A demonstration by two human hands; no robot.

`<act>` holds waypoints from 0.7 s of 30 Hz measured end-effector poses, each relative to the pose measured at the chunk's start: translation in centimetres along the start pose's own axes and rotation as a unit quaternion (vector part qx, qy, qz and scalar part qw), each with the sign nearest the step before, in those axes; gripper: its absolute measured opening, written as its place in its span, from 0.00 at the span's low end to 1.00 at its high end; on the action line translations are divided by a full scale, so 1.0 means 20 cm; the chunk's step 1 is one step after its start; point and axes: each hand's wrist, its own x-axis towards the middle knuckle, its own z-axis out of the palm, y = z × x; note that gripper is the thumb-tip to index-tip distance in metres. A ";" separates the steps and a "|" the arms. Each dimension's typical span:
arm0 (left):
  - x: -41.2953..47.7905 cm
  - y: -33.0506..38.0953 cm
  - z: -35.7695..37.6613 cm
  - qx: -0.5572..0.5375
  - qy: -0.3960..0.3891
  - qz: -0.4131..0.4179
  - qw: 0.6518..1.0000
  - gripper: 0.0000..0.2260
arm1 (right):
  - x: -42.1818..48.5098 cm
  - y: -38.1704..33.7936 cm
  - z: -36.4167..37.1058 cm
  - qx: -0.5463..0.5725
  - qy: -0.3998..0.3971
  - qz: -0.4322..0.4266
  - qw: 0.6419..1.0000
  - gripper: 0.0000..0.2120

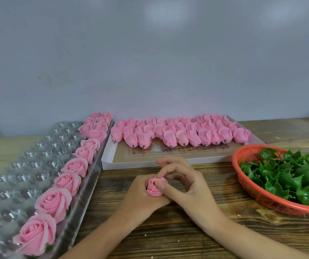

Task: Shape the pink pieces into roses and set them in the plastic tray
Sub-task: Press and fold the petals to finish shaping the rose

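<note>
The clear plastic tray [19, 165] lies at nine o'clock from the hands. Finished roses [52, 202] fill the column along its right edge, with a second column begun at the far end. The cups further left show only their silvery bottoms.

The left hand [140, 197] is curled around the base of a half-shaped rose [153, 187], cupping it upright just above the wooden table [168, 230]. Its petals are wound tight in a small spiral and its outer petals are not yet spread.

The right hand [187, 186] pinches the bud's three o'clock side. The thumb lies flat against an outer petal and the index finger arches over to the far rim. The other fingers are loosely bent at twelve o'clock of the bud, touching nothing.

At twelve o'clock, a shallow white box [150, 163] holds rows of unshaped pink pieces [183, 133] on short stems. At three o'clock, an orange basket [258, 193] holds green leaves [288, 176].
</note>
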 end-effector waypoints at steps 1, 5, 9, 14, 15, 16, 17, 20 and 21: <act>0.00 0.00 0.00 0.002 0.002 0.001 1.000 0.07 | 0.00 0.00 0.00 -0.002 -0.001 0.007 1.000 0.05; -0.01 0.02 0.00 -0.004 -0.001 0.011 1.000 0.15 | 0.00 0.00 0.00 -0.003 -0.003 0.018 1.000 0.08; 0.00 -0.01 0.00 0.024 0.003 0.000 1.000 0.09 | 0.00 -0.02 0.00 -0.006 -0.008 -0.023 1.000 0.05; 0.02 -0.03 0.01 0.053 -0.007 -0.026 0.998 0.06 | -0.01 -0.02 0.01 -0.018 -0.044 -0.021 0.999 0.04; 0.02 -0.03 0.01 0.056 -0.007 -0.027 0.998 0.06 | -0.01 -0.02 0.01 -0.018 -0.046 -0.022 0.999 0.04; 0.01 -0.03 0.01 0.058 -0.007 -0.025 0.998 0.07 | -0.01 -0.02 0.01 -0.016 -0.049 -0.024 0.998 0.03; 0.01 -0.03 0.01 0.054 -0.008 -0.023 0.998 0.08 | -0.01 -0.02 0.01 -0.013 -0.052 -0.025 0.998 0.03; 0.01 -0.03 0.01 0.036 -0.014 -0.022 0.999 0.07 | -0.01 -0.02 0.01 -0.013 -0.056 -0.024 0.998 0.03; 0.01 -0.03 0.01 0.035 -0.015 -0.023 0.999 0.07 | -0.01 -0.03 0.01 -0.014 -0.056 -0.024 0.998 0.04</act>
